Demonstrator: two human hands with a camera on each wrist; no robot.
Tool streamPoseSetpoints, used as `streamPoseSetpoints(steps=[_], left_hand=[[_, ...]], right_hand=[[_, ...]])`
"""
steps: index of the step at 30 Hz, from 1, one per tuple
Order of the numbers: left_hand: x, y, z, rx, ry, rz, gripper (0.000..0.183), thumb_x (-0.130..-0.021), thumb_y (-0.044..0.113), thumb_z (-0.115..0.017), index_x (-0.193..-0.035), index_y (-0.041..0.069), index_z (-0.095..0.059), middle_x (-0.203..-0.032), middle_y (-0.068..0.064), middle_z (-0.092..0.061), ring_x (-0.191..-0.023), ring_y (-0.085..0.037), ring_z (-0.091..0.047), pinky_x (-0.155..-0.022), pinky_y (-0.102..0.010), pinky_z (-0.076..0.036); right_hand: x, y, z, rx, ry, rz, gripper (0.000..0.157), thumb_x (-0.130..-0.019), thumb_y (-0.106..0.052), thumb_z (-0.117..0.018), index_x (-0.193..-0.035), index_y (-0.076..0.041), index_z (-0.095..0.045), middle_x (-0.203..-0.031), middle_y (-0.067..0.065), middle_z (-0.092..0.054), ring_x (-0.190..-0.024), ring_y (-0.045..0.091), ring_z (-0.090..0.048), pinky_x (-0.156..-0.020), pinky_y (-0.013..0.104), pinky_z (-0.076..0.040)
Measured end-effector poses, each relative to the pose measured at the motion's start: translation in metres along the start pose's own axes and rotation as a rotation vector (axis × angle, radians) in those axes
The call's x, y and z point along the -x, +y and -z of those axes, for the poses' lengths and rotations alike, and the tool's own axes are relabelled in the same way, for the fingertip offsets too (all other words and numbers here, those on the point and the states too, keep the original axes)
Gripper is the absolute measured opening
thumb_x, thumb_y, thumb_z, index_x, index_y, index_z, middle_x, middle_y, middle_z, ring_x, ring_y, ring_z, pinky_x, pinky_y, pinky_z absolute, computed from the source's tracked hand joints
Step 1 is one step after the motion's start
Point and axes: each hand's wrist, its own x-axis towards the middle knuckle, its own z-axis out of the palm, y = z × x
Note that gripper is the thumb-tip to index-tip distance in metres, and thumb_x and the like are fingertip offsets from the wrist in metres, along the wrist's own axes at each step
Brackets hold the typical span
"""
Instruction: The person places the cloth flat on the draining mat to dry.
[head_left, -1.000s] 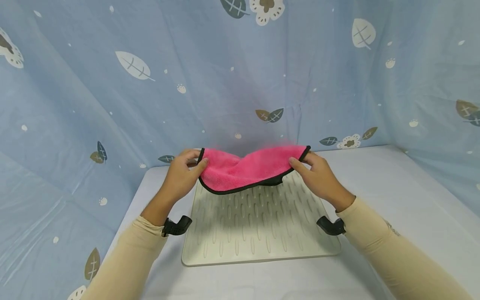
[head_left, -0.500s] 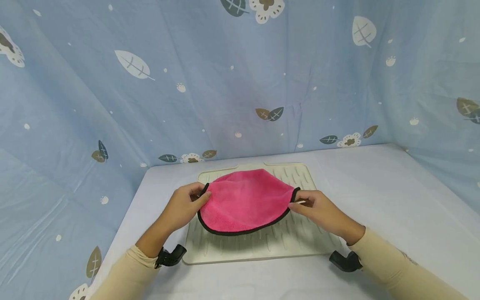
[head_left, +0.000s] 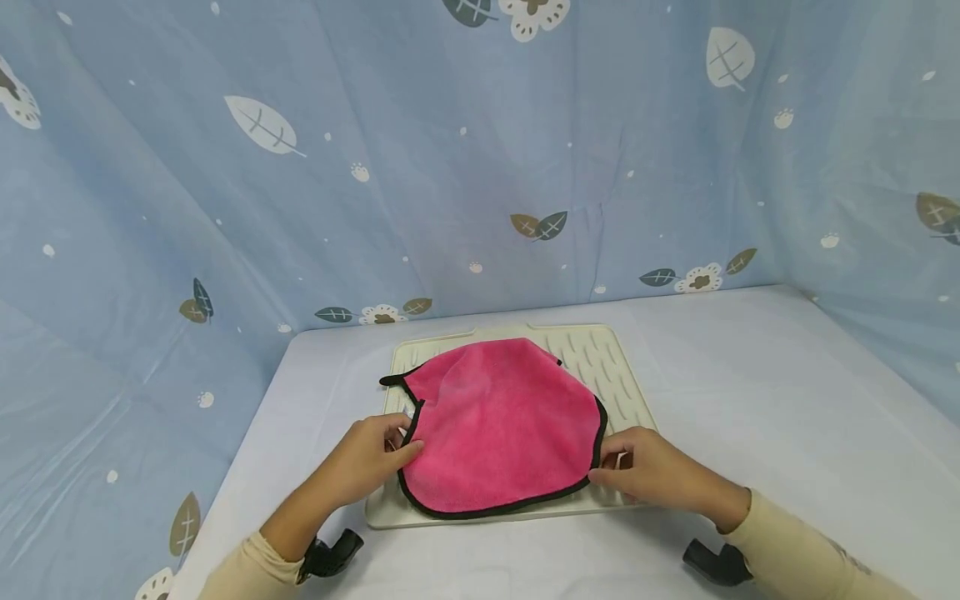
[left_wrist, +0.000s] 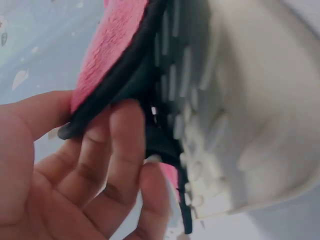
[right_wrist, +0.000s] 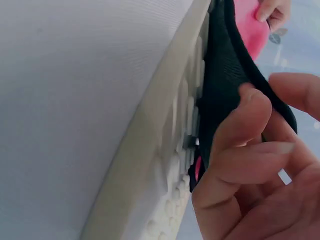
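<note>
A pink plush cloth [head_left: 502, 425] with black edging lies spread over a cream ridged mat [head_left: 611, 367]. My left hand [head_left: 367, 454] pinches the cloth's left edge between thumb and fingers. On the opposite side, my right hand [head_left: 648, 467] pinches the near right edge. The left wrist view shows the cloth's black border [left_wrist: 120, 65] lifted off the mat, with fingers tucked beneath it. A dark underside [right_wrist: 220, 70] of the cloth appears in the right wrist view, raised above the mat's ridges. The cloth's far left corner folds back into a dark point.
A white-covered table [head_left: 750, 375] carries the mat. Blue curtain fabric [head_left: 450, 167] with leaf and flower prints rises behind the table and along its sides. Black wrist-worn devices [head_left: 330, 554] sit below each forearm.
Both hands have come down and nearer to the person, holding the cloth. It hung bunched in the air above the mat; now it lies spread out over most of it.
</note>
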Motion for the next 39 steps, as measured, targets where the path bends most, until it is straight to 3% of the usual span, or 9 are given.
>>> streamPoseSetpoints(steps=[4, 12, 17, 20, 24, 27, 32, 39], left_hand=[[0.005, -0.003, -0.001, -0.039, -0.026, 0.006, 0.028, -0.091, 0.022, -0.073, -0.076, 0.015, -0.051, -0.067, 0.003, -0.053, -0.057, -0.009, -0.047, -0.05, -0.023, -0.039], [0.009, -0.007, -0.004, -0.133, -0.033, 0.016, 0.031, -0.089, 0.024, -0.075, -0.073, 0.017, -0.049, -0.06, 0.007, -0.046, -0.054, -0.006, -0.036, -0.049, -0.022, -0.029], [0.006, -0.006, 0.001, -0.156, -0.048, 0.058, 0.02, -0.089, 0.033, -0.074, -0.082, 0.02, -0.061, -0.064, 0.007, -0.055, -0.055, -0.008, -0.046, -0.051, -0.026, -0.036], [0.002, -0.006, 0.01, -0.152, -0.04, 0.103, 0.02, -0.092, 0.041, -0.069, -0.091, 0.022, -0.069, -0.07, 0.005, -0.061, -0.058, -0.011, -0.054, -0.053, -0.03, -0.042], [-0.013, -0.009, 0.023, -0.185, 0.006, 0.144, 0.031, -0.098, 0.045, -0.059, -0.098, 0.017, -0.071, -0.076, 0.001, -0.065, -0.06, -0.012, -0.058, -0.054, -0.032, -0.044], [-0.028, -0.013, 0.031, -0.241, 0.056, 0.163, 0.035, -0.1, 0.044, -0.054, -0.108, 0.013, -0.07, -0.087, -0.003, -0.069, -0.065, -0.014, -0.059, -0.057, -0.033, -0.044], [-0.055, -0.017, 0.035, -0.288, 0.093, 0.173, 0.034, -0.099, 0.041, -0.055, -0.115, 0.013, -0.067, -0.101, -0.005, -0.071, -0.072, -0.016, -0.061, -0.059, -0.034, -0.045], [-0.08, -0.013, 0.031, -0.347, 0.048, 0.215, 0.039, -0.097, 0.04, -0.057, -0.126, 0.014, -0.062, -0.102, -0.007, -0.07, -0.076, -0.021, -0.061, -0.062, -0.039, -0.047]], right_hand=[[0.003, 0.0, -0.001, 0.056, -0.02, -0.031, 0.013, -0.088, -0.019, -0.074, -0.079, -0.01, -0.072, -0.065, -0.008, -0.059, -0.047, 0.001, -0.05, -0.045, 0.021, -0.043], [0.003, 0.005, -0.001, 0.086, -0.082, -0.005, 0.017, -0.09, -0.018, -0.073, -0.074, -0.011, -0.071, -0.057, -0.012, -0.053, -0.045, -0.001, -0.048, -0.042, 0.017, -0.04], [0.003, 0.003, 0.013, 0.054, -0.12, -0.035, 0.038, -0.097, -0.026, -0.065, -0.067, -0.003, -0.064, -0.054, -0.007, -0.049, -0.045, 0.0, -0.043, -0.043, 0.02, -0.038], [0.0, -0.003, 0.026, 0.074, -0.08, -0.053, 0.042, -0.1, -0.027, -0.06, -0.068, 0.0, -0.062, -0.051, -0.004, -0.047, -0.045, 0.002, -0.043, -0.042, 0.021, -0.036], [-0.016, -0.011, 0.043, 0.187, 0.056, -0.091, 0.035, -0.1, -0.026, -0.06, -0.075, -0.003, -0.064, -0.055, -0.004, -0.048, -0.046, 0.007, -0.047, -0.044, 0.022, -0.034], [-0.035, -0.011, 0.051, 0.26, 0.134, -0.116, 0.027, -0.099, -0.024, -0.061, -0.08, -0.005, -0.066, -0.061, 0.001, -0.053, -0.049, 0.012, -0.051, -0.047, 0.025, -0.04], [-0.069, -0.004, 0.059, 0.334, 0.181, -0.142, 0.021, -0.098, -0.02, -0.061, -0.09, -0.004, -0.071, -0.074, 0.012, -0.064, -0.052, 0.015, -0.056, -0.053, 0.03, -0.049], [-0.105, 0.004, 0.063, 0.424, 0.217, -0.127, 0.021, -0.098, -0.014, -0.058, -0.102, 0.0, -0.072, -0.083, 0.014, -0.07, -0.056, 0.012, -0.058, -0.059, 0.028, -0.049]])
